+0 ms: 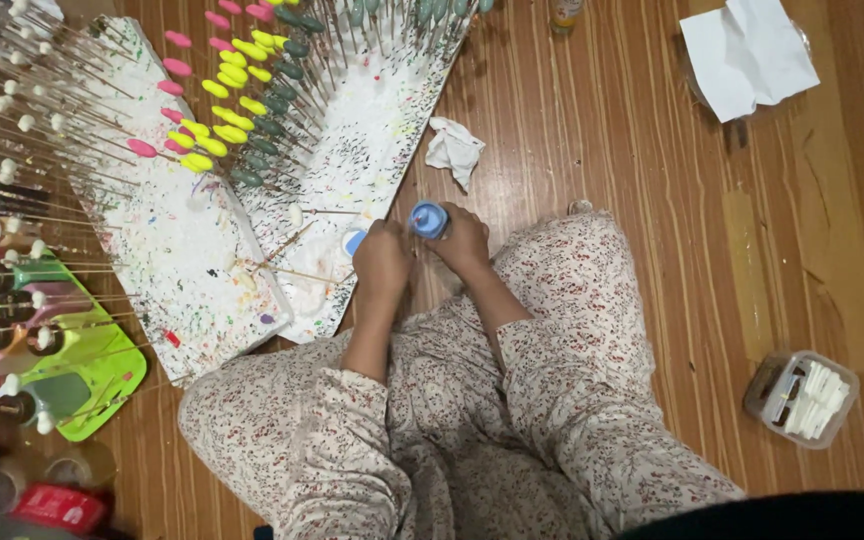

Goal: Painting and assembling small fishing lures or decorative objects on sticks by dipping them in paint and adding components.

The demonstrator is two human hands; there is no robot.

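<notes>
- Two hands meet on one small blue bottle [429, 219], near the paint-flecked foam board [372, 150]
- right hand [464, 243] clasps its body
- left hand [382, 262], just left, pinches closed beside it

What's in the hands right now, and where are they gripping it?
The right hand grips a small blue bottle around its body; the left hand meets it at the cap end.

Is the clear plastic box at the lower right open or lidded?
Open, it seems: the clear plastic box on the wooden floor shows its white pieces plainly, with no lid seen on or beside it.
</notes>
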